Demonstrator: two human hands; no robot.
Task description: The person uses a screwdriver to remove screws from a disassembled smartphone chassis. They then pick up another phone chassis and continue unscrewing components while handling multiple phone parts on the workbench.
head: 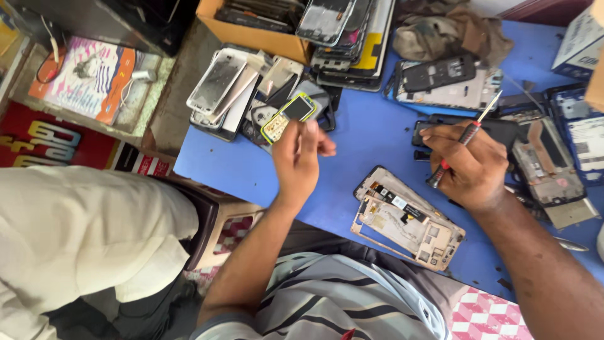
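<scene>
My left hand (pixel 301 160) is raised over the blue table (pixel 371 132), fingers pinched together near a small yellow-edged keypad phone (pixel 288 117); whether it grips something tiny I cannot tell. My right hand (pixel 469 167) holds a red-and-black screwdriver (pixel 464 140), its metal tip pointing up and to the right. Between my hands, near the table's front edge, lies an opened phone body (pixel 406 217) with its gold frame and circuit parts exposed.
A pile of phone shells and screens (pixel 236 88) lies at the table's left. A cardboard box (pixel 264 34) of phone parts stands behind, with dismantled phones (pixel 450 82) and boards (pixel 550 167) at right. Another person in a pale shirt (pixel 75 233) sits at left.
</scene>
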